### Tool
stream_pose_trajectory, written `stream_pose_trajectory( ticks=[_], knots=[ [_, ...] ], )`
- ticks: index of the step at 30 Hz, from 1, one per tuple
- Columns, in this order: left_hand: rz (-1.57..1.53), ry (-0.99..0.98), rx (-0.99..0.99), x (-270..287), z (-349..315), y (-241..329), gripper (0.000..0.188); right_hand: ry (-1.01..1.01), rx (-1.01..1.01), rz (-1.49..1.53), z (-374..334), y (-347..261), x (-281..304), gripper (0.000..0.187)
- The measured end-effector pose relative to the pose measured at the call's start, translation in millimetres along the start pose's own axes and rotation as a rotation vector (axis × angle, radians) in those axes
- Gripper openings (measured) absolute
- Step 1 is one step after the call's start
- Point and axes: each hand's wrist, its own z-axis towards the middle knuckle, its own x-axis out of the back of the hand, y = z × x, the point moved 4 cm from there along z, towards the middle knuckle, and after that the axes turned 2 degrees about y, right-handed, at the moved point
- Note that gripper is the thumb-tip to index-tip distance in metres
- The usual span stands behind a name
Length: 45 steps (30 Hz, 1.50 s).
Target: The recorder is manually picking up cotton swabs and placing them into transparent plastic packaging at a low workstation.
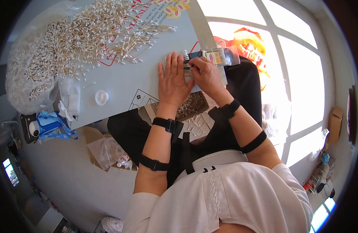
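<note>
My left hand (173, 79) lies flat on the table, fingers stretched out, its thumb pointing toward my right hand. A row of cotton swabs (188, 72) lies between the two hands, partly covered by them. My right hand (207, 77) is closed in a pinch over that row; what is between its fingertips is hidden. Just beyond its knuckles, at the table's right edge, is a flat clear pack of cotton swabs (221, 56) with a small yellow and white label (212, 58).
A large heap of loose cotton swabs (89, 35) spills from a clear bag (16, 83) at the far left. Small yellow labels (175, 9) lie at the far edge. A round white tub (102, 97) stands nearer. Below the table edge, a cardboard box (202, 101) holds swabs.
</note>
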Motion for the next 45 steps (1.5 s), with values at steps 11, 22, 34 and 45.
stream_pose_trajectory(
  ticks=[11,22,34,45],
  knots=[
    [0.000,-0.013,0.004,-1,0,0,0.081,-0.025,-0.020,-0.014,1,-1,0,0.015],
    [-0.009,-0.003,0.005,-1,1,0,0.083,-0.059,-0.022,-0.069,7,-1,-2,0.022],
    [0.005,-0.014,-0.005,-2,0,-1,0.085,-0.074,0.000,-0.138,33,-5,0,0.020],
    [-0.028,0.027,-0.009,0,-2,1,0.084,-0.110,0.110,-0.168,65,-2,-8,0.008]
  ],
)
